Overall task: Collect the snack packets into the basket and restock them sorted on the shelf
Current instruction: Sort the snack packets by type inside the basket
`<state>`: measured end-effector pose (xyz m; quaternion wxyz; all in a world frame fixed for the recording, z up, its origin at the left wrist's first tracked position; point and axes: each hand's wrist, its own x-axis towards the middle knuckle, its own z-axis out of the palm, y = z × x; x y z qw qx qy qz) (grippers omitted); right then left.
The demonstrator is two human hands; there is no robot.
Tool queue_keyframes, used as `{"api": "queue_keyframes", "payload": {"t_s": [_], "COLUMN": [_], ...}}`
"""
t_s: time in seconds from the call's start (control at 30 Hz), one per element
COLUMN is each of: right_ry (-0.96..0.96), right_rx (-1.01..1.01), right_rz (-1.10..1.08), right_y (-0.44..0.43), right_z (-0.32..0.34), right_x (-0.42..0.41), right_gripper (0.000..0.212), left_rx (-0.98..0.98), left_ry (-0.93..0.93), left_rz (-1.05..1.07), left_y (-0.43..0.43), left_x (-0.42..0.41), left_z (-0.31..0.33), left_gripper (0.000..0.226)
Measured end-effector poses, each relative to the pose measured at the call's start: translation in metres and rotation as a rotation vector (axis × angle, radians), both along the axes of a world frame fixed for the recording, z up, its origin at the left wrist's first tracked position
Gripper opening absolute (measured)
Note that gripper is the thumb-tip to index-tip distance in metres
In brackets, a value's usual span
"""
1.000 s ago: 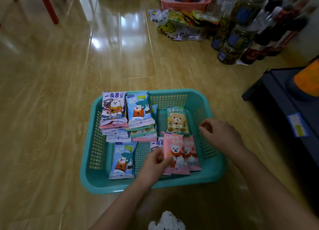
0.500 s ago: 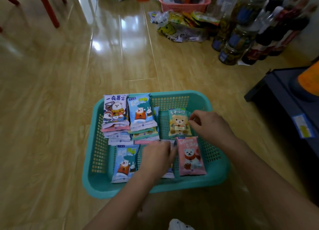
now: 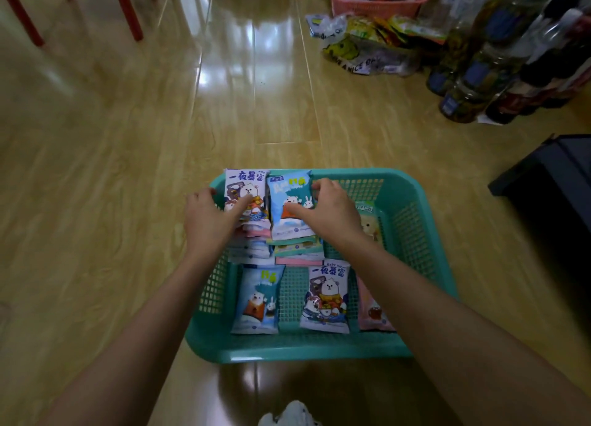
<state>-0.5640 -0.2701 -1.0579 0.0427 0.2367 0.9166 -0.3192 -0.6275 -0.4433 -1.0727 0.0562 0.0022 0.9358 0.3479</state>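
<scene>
A teal plastic basket point(image 3: 412, 234) sits on the wooden floor and holds several snack packets. At its far left are two stacks. My left hand point(image 3: 209, 222) grips the stack topped by a purple packet point(image 3: 246, 186), thumb on its face and fingers at its left side. My right hand point(image 3: 334, 213) grips the stack topped by a blue packet point(image 3: 287, 189), thumb on top and fingers over its right edge. In the front row lie a blue packet point(image 3: 257, 301), a purple packet point(image 3: 326, 297) and a pink packet point(image 3: 372, 317), half hidden by my right forearm. A yellow-green packet point(image 3: 367, 224) peeks out behind my right hand.
Beyond the basket stand a pink basket point(image 3: 377, 2), a clear bag of snacks point(image 3: 361, 53) and several bottles point(image 3: 492, 67). A dark low stand point(image 3: 556, 186) is at the right. Red chair legs point(image 3: 128, 13) rise at the far left. A shoe point(image 3: 287, 414) shows at the bottom edge.
Both hands left the front row and reached forward to the two far stacks. The pink packet now lies at front right, and a purple packet shows beside it.
</scene>
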Motion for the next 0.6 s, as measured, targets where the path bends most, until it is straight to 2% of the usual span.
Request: {"api": "queue_keyframes", "payload": {"t_s": [0.07,0.13,0.17,0.23,0.33,0.47,0.6], "right_ry": [-0.026,-0.036,-0.036,-0.036,-0.035,-0.075,-0.015], "right_rx": [0.015,-0.019,-0.050,-0.098,-0.111,0.022,-0.184], "right_rz": [-0.032,-0.065,-0.081,-0.094,-0.081,-0.072,-0.064], "right_y": [-0.002,-0.003,-0.003,-0.004,-0.006,-0.003,0.003], "right_z": [-0.006,-0.013,-0.016,-0.019,-0.019,-0.013,0.002], "right_x": [-0.005,-0.007,-0.007,-0.008,-0.009,-0.005,0.009], "right_gripper": [0.070,0.070,0.070,0.067,0.064,0.046,0.028], "left_rx": [0.054,0.185,0.212,0.192,0.277,0.295,0.391], "left_ry": [-0.070,-0.121,-0.129,-0.130,-0.233,-0.301,-0.333], "left_rz": [-0.017,-0.001,-0.006,-0.022,-0.013,-0.094,-0.087], "left_y": [0.000,0.001,0.002,0.004,0.003,0.003,-0.002], "left_x": [-0.004,-0.003,-0.003,-0.004,-0.011,-0.017,-0.013], "left_z": [-0.001,0.002,0.003,0.008,0.008,0.008,0.013], "left_gripper": [0.059,0.038,0.034,0.037,0.035,0.029,0.025]}}
